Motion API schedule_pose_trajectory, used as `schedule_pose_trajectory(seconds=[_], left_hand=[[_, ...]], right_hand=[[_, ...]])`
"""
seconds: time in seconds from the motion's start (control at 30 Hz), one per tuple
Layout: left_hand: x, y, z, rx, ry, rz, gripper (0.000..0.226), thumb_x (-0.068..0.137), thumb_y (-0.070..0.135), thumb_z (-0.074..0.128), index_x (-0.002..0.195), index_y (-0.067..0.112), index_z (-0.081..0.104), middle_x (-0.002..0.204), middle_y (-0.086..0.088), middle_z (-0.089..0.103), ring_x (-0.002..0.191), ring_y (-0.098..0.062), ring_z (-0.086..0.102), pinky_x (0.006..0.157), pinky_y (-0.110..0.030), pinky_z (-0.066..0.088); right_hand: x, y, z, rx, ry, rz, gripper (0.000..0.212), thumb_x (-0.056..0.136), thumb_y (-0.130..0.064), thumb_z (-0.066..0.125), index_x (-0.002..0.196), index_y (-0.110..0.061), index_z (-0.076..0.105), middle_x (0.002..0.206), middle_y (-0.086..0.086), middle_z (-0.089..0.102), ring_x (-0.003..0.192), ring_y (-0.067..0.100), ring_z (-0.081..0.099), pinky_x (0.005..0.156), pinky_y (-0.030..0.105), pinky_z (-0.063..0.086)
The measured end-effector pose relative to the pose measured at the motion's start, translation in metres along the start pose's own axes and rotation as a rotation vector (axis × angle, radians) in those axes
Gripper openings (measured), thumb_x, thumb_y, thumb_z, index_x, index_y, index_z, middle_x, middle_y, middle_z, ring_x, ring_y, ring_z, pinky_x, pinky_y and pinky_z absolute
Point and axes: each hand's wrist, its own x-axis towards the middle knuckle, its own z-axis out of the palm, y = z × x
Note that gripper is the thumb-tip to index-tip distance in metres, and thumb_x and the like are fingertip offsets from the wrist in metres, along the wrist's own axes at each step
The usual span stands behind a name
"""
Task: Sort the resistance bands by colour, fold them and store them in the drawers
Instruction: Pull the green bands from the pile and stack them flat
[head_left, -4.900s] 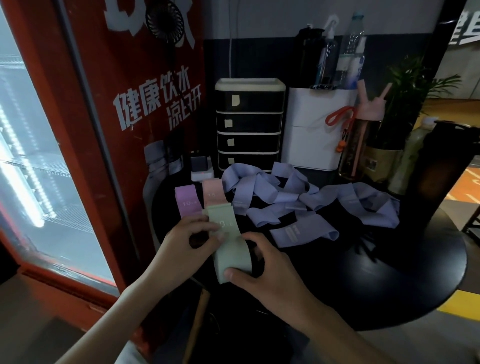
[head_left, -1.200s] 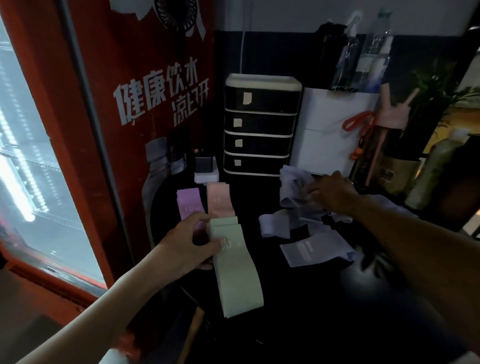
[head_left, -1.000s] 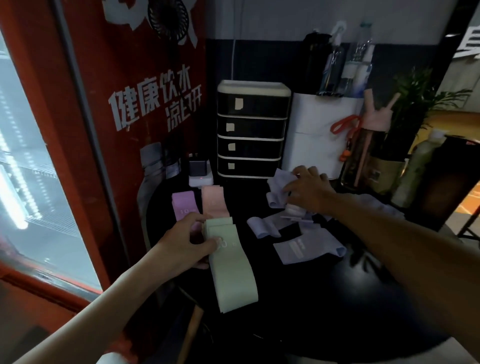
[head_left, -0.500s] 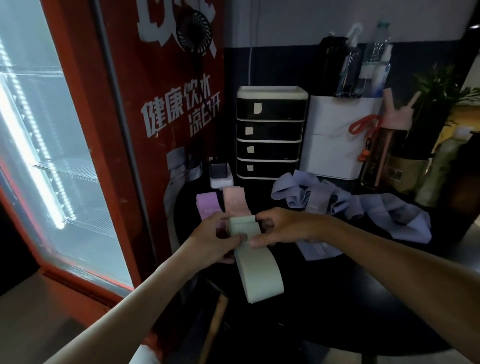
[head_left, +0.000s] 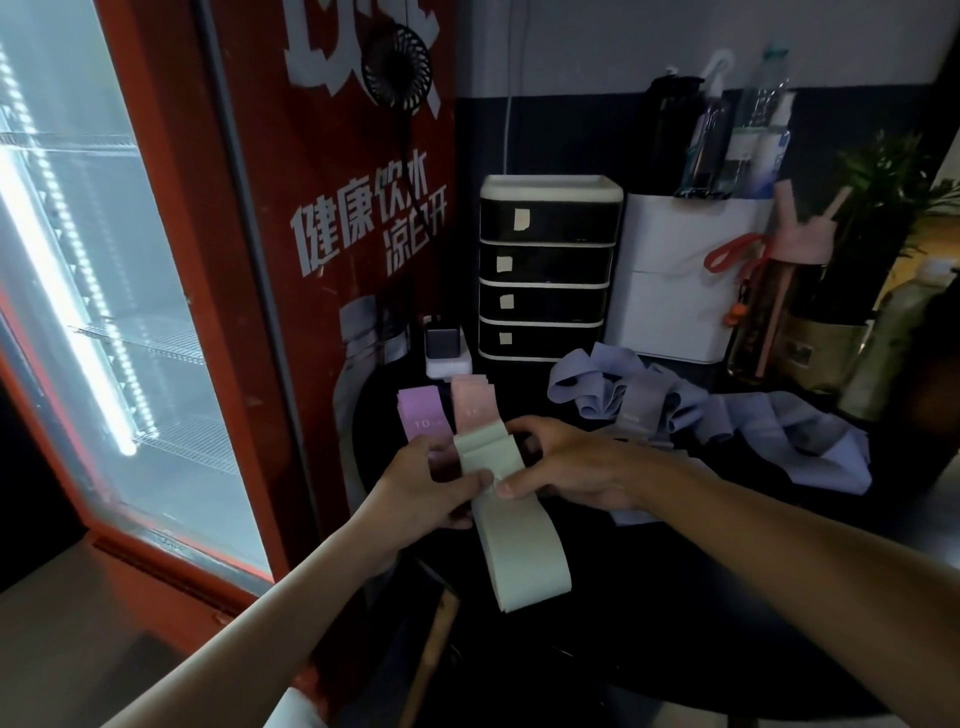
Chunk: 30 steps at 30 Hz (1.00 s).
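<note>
Folding step: left hand (head_left: 421, 493) and right hand (head_left: 571, 462) pinched pale green fabric resistance band (head_left: 519, 551); its hanging end probably needed doubling next.

The dark worktop (head_left: 727, 597) bears a black drawer unit (head_left: 545, 270) far back, a purple band (head_left: 421, 415) and pink band (head_left: 472, 402) at left, and heaped lilac bands (head_left: 779, 426) right.
</note>
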Motion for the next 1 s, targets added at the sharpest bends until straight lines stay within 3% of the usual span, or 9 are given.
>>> schedule_pose_trajectory(seconds=[0.13,0.3,0.47,0.6,0.7,0.77,0.87,0.93,1.0], left_hand=[[-0.002,0.006,-0.001,0.069,-0.045,-0.025,0.015,0.085,0.023,0.077,0.099,0.017,0.074,0.091,0.006,0.077,0.087,-0.013,0.074,0.079,-0.038,0.062],[-0.007,0.01,-0.003,0.105,-0.118,-0.035,0.02,0.086,0.03,0.076,0.103,0.019,0.075,0.097,0.008,0.077,0.095,-0.009,0.072,0.085,-0.032,0.06],[-0.014,0.011,0.002,-0.152,-0.146,-0.035,0.037,0.085,0.016,0.077,0.119,0.012,0.065,0.115,-0.008,0.072,0.099,-0.025,0.073,0.084,-0.039,0.061],[-0.016,0.018,0.006,-0.228,-0.172,0.039,0.054,0.083,0.016,0.077,0.131,0.032,0.055,0.114,-0.012,0.072,0.101,-0.027,0.072,0.082,-0.043,0.06],[-0.016,0.029,0.01,-0.206,-0.225,0.122,0.051,0.087,0.013,0.072,0.123,0.045,0.056,0.108,-0.006,0.075,0.1,-0.022,0.073,0.08,-0.043,0.061],[-0.016,0.035,0.013,-0.187,-0.221,0.157,0.049,0.089,0.009,0.071,0.121,0.044,0.058,0.107,-0.009,0.074,0.099,-0.022,0.073,0.078,-0.041,0.061],[-0.012,0.042,0.014,-0.186,-0.16,0.185,0.047,0.088,0.01,0.072,0.124,0.039,0.059,0.109,-0.02,0.07,0.098,-0.026,0.072,0.083,-0.047,0.06],[-0.006,0.049,0.014,-0.224,-0.101,0.202,0.044,0.088,0.009,0.071,0.122,0.036,0.06,0.107,-0.024,0.068,0.092,-0.029,0.072,0.076,-0.045,0.06],[0.007,0.062,0.014,-0.289,-0.044,0.208,0.038,0.089,0.008,0.07,0.118,0.031,0.06,0.102,-0.015,0.072,0.083,-0.027,0.073,0.063,-0.04,0.059]], right_hand=[[-0.004,0.006,0.002,0.054,0.028,-0.046,0.077,0.073,0.006,0.078,0.137,-0.018,0.044,0.118,0.009,0.061,0.109,0.023,0.063,0.092,0.034,0.054],[-0.012,0.011,0.003,0.106,0.075,-0.123,0.081,0.07,0.009,0.079,0.134,-0.024,0.043,0.126,0.013,0.057,0.111,0.026,0.063,0.097,0.041,0.053],[-0.021,0.013,0.001,0.144,0.044,-0.196,0.079,0.07,0.008,0.079,0.135,-0.024,0.046,0.126,0.012,0.06,0.111,0.024,0.064,0.095,0.042,0.054],[-0.029,0.012,-0.003,0.21,0.021,-0.248,0.078,0.072,0.009,0.076,0.136,-0.023,0.045,0.129,0.013,0.058,0.112,0.026,0.064,0.094,0.042,0.054],[-0.034,0.012,-0.004,0.234,0.011,-0.301,0.081,0.07,0.004,0.078,0.138,-0.022,0.045,0.131,0.014,0.057,0.114,0.027,0.063,0.093,0.043,0.054],[-0.038,0.013,-0.001,0.284,0.084,-0.316,0.083,0.067,0.002,0.08,0.138,-0.025,0.045,0.129,0.012,0.059,0.115,0.025,0.062,0.091,0.039,0.054],[-0.047,0.024,0.005,0.385,0.134,-0.323,0.079,0.068,-0.01,0.084,0.136,-0.027,0.046,0.13,0.011,0.06,0.119,0.026,0.06,0.099,0.048,0.05],[-0.056,0.032,0.012,0.389,0.077,-0.287,0.068,0.074,-0.013,0.081,0.131,-0.027,0.048,0.126,0.003,0.064,0.118,0.024,0.061,0.101,0.05,0.048],[-0.062,0.035,0.02,0.277,0.099,-0.238,0.055,0.083,-0.012,0.075,0.126,-0.03,0.046,0.117,-0.005,0.068,0.109,0.019,0.066,0.095,0.043,0.053]])
